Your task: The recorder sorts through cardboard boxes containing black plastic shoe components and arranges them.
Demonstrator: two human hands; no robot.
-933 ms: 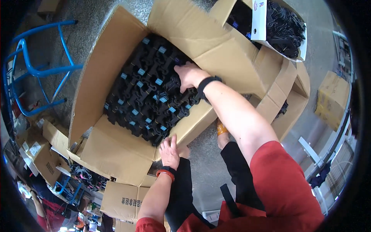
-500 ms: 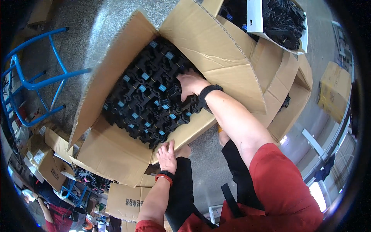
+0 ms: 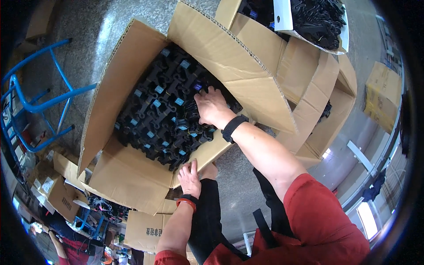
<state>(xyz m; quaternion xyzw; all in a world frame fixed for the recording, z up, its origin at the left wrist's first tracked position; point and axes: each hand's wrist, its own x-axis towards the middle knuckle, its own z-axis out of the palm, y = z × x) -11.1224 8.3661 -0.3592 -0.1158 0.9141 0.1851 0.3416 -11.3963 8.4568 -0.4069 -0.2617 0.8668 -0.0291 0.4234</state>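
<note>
A large open carton [image 3: 137, 176] stands in front of me, filled with bundles of black plastic pieces [image 3: 152, 104], many with small light-blue labels. The pieces look like small hangers, held by thin bands. Inside the carton, near its right wall, my right hand [image 3: 212, 106] is closed over one bundle [image 3: 191, 111]; its palm side is hidden. A darker blue label [image 3: 198, 86] shows just beyond its fingertips. My left hand [image 3: 189, 177] grips the near flap [image 3: 212, 152] by its left end, fingers bent over the cardboard.
At the upper right, a white box [image 3: 282, 17] of black plastic pieces sits on another open carton [image 3: 300, 62]. A blue metal frame [image 3: 42, 99] stands left. A taped carton [image 3: 383, 95] lies far right. Lower left are more cartons [image 3: 145, 229] and another person [image 3: 73, 249].
My right hand has shifted slightly down and left, closing over a bundle that now shows beside it. The darker blue label has come into sight. My left hand stays on the flap.
</note>
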